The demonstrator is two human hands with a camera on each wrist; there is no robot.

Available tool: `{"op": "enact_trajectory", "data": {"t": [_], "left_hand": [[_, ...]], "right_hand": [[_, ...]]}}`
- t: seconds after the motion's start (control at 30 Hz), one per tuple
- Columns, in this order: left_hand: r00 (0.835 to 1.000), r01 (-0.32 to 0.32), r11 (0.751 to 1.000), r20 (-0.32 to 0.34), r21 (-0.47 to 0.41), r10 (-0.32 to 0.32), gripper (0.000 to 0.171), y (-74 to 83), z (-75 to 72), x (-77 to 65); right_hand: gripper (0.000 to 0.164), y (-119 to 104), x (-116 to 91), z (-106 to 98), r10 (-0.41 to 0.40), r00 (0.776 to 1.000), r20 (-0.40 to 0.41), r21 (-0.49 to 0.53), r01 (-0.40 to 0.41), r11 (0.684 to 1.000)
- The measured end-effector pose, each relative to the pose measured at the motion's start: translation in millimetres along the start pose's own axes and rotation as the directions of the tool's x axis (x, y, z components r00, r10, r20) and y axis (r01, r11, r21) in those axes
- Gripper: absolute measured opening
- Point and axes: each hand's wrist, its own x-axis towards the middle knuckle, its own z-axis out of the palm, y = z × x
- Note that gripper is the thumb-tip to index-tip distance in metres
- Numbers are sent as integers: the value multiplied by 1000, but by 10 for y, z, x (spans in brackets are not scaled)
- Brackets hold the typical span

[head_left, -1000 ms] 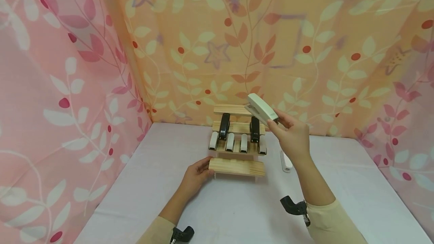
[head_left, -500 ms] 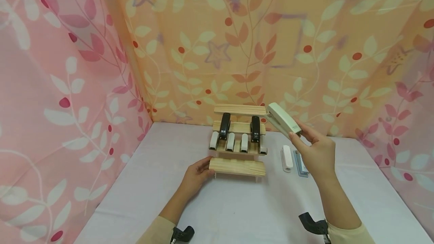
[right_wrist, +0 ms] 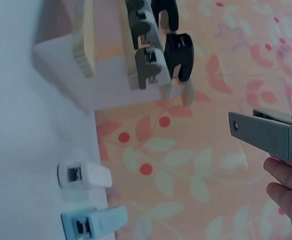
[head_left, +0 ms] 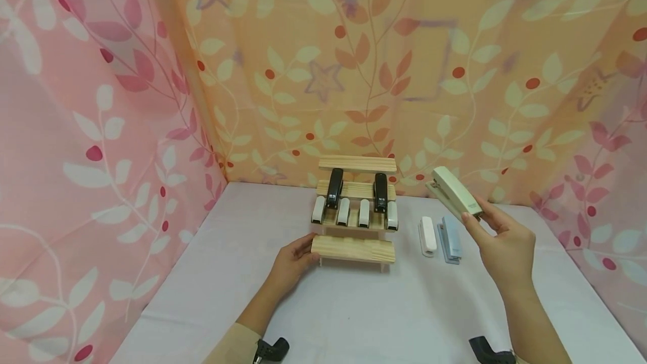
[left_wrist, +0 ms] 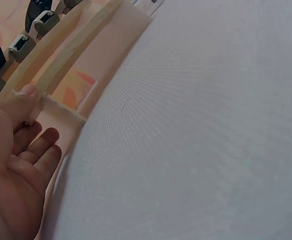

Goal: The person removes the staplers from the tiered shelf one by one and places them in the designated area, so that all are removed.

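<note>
My right hand (head_left: pixel 507 251) holds a pale green stapler (head_left: pixel 457 191) by its rear end, raised above the table to the right of a stepped wooden rack (head_left: pixel 354 249). In the right wrist view the stapler's flat grey underside (right_wrist: pixel 261 135) faces the camera. My left hand (head_left: pixel 292 263) grips the left end of the rack's lowest shelf, the thumb (left_wrist: pixel 26 92) at the board's edge and the fingers below. On the rack, several small white staplers (head_left: pixel 364 213) stand in a row, with two black staplers, one on the left (head_left: pixel 335 188) and one on the right (head_left: pixel 381 192), behind them.
A white stapler (head_left: pixel 427 236) and a light blue stapler (head_left: pixel 450 239) stand side by side on the white-covered table (head_left: pixel 333 313), right of the rack. The rack's top shelf (head_left: pixel 356 163) and lowest shelf are bare. Patterned curtains (head_left: pixel 283 100) enclose the back and sides.
My right hand has carried the pale green stapler from over the rack to the right and lower, uncovering the white and light blue staplers. The left hand has stayed on the rack.
</note>
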Motion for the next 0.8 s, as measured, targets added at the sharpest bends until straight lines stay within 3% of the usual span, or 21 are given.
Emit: {"op": "enact_trajectory", "data": {"t": [0.33, 0.6, 0.8], "left_hand": [[1000, 0, 1000, -3, -14, 0, 61, -4, 9, 4], [1000, -14, 1000, -4, 8, 14, 61, -8, 13, 3], [1000, 17, 999, -22, 34, -17, 61, -5, 7, 11]], "right_hand": [[44, 400, 41, -88, 20, 998, -68, -55, -24, 998], [45, 604, 82, -120, 76, 992, -98, -15, -78, 997], [46, 733, 107, -125, 133, 987, -90, -29, -136, 990]]}}
